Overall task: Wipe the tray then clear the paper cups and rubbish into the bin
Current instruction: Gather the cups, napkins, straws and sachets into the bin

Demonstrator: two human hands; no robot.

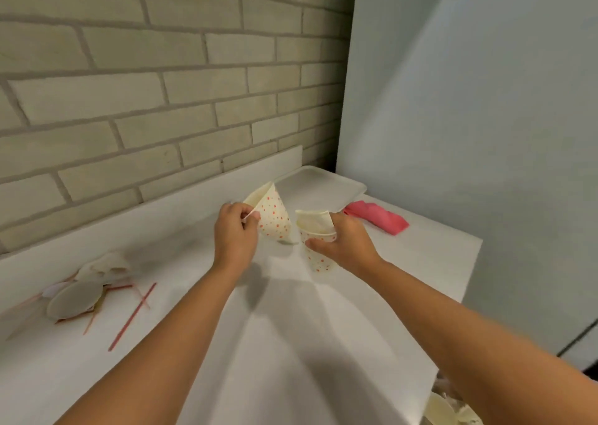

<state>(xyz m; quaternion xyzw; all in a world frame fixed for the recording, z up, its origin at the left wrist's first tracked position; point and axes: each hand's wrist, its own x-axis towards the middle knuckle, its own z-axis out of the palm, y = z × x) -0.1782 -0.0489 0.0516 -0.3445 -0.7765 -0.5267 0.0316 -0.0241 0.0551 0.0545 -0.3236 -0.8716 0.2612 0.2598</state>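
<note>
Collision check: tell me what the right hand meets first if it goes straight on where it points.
Probably the flattened dotted cup pinched in the left hand; the right hand would push its stacked cups into it.

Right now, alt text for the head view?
Over a white counter, the left hand pinches a squashed red-dotted white paper cup and the right hand grips a stack of matching dotted paper cups. Behind them lie a white rectangular tray and a folded pink cloth; thin red straws and round paper lids lie at far left.
</note>
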